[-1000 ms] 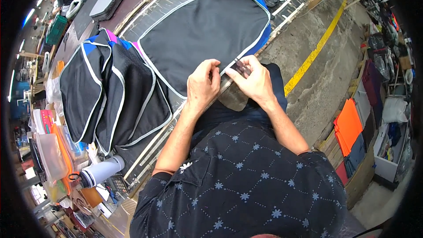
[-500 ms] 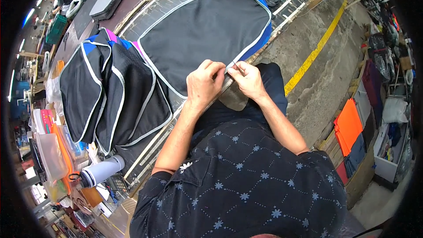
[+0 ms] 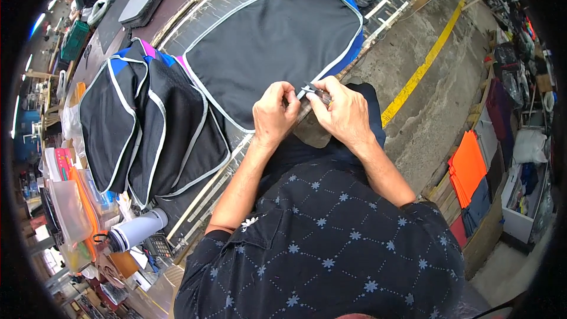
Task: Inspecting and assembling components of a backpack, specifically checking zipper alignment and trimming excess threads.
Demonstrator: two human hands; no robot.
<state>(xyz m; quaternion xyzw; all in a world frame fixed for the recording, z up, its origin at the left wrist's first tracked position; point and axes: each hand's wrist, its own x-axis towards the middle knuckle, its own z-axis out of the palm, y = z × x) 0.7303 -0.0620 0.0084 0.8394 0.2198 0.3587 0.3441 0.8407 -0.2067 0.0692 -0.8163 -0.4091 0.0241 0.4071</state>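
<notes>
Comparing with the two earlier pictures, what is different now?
The right hand first shifted left, toward the left hand, then back right. The small dark tool in it now shows parted tips near the edge of the black panel. Nothing was visibly let go. The left hand, panel and bunched black pieces stayed about the same.

- Black fabric panel [image 3: 271, 35]: matte, broad, with rounded corners and pale grey piping along its edge; spread nearly flat on the tabletop [image 3: 192, 26], its near edge partly hidden behind the left hand [image 3: 273, 112].
- Small dark snips [image 3: 316, 92]: gripped in the right hand [image 3: 347, 115], pointed tips aimed left, just beside the panel's piped near-right edge.
</notes>
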